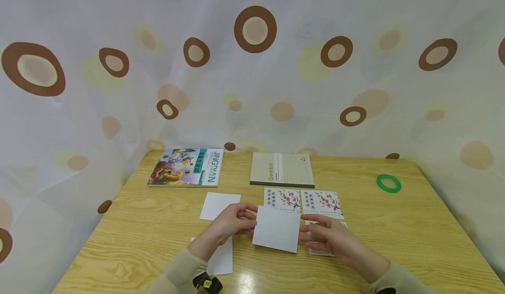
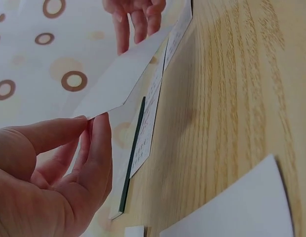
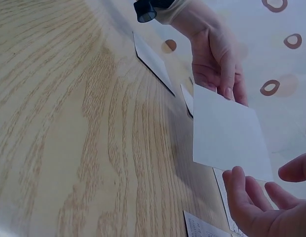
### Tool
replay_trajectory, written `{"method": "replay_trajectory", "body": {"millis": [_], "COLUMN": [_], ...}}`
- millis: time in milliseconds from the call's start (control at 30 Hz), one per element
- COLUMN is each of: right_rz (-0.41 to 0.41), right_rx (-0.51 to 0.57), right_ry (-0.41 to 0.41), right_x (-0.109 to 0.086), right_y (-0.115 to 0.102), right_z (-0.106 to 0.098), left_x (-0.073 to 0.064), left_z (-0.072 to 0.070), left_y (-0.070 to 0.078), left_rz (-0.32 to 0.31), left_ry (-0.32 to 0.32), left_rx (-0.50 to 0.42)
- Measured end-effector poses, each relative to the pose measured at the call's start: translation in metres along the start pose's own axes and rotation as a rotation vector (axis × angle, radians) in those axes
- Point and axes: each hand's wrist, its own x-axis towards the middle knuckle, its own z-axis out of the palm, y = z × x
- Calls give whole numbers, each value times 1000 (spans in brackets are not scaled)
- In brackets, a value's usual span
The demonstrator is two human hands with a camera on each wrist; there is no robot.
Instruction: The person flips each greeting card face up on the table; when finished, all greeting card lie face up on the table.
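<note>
Raised over the table, a blank white square card (image 1: pixel 277 229) is pinched at its left edge between the thumb and fingers of my left hand (image 1: pixel 232 222). My right hand (image 1: pixel 330 235) is at the card's opposite edge; in the right wrist view its fingertips (image 3: pixel 237 174) are right at that edge and the thumb (image 3: pixel 295 168) stands apart. Behind the held card lie two printed cards with pink blossoms and Chinese characters, a left one (image 1: pixel 281 197) and a right one (image 1: pixel 321 202). A third printed card (image 1: pixel 320 253) is partly hidden under my right hand.
To the left lie a blank white card (image 1: pixel 217 204) and another (image 1: pixel 222 259) nearer me, partly covered by my left arm. A colourful book (image 1: pixel 185 168) and a Gambit notebook (image 1: pixel 282 169) lie at the back. A green tape ring (image 1: pixel 388 183) is at the right.
</note>
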Motion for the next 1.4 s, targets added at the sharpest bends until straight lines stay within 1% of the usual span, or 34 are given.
{"method": "replay_trajectory", "body": {"millis": [333, 567, 767, 900, 1000, 1167, 1400], "right_rz": [-32, -30, -23, -29, -42, -67, -90], "right_rx": [-7, 8, -9, -19, -26, -17, 61], "right_ry": [22, 23, 27, 21, 13, -7, -19], "right_x": [1, 0, 2, 2, 2, 1, 1], "right_y": [-1, -3, -3, -1, 0, -1, -1], "right_z": [-2, -4, -4, -3, -4, -4, -5], "left_x": [-2, -1, -1, -1, 0, 1, -1], "left_z": [0, 0, 1, 2, 2, 1, 0], "left_y": [1, 0, -1, -1, -2, -1, 0], "left_rz": [-1, -8, -6, -12, -14, -15, -40], "left_ry": [-16, -25, -4, 10, 8, 4, -8], "left_rx": [-29, -82, -69, -85, -96, -86, -27]}}
